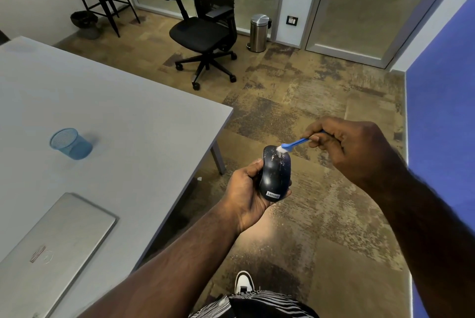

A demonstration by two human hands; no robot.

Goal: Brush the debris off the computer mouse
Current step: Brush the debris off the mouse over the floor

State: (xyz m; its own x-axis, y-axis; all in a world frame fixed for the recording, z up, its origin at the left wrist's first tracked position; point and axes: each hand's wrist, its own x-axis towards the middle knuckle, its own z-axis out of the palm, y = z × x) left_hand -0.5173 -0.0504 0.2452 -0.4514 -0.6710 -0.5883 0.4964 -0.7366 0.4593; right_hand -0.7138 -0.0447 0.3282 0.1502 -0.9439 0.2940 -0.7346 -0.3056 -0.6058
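Left hand clamped around the dark glossy plastic computer mouse, held in the air off the table corner, over the floor, label end toward the person. Right hand pinched shut on the small blue-handled brush with white bristles; bristles touching the mouse's far end, near the wheel. Pale specks visible on the shell, so brushing looks mid-way, not done.

Risks, as judgement:
- Left grip is palm-and-fingers on a slick shell; a hard stroke toward the far end could push the mouse out and drop it on the floor.
- Brush held far back on a thin handle, so the tip may flex or skid off the curved top.
- Debris falls onto the carpet; specks may lodge around the wheel instead of clearing.

Surroundings: pale grey table at left carries a blue mesh pen cup and a closed silver laptop, both well apart from the hands. Mottled brown carpet, black mesh office chair, steel pedal bin, glass partitions behind, blue wall panel at right.
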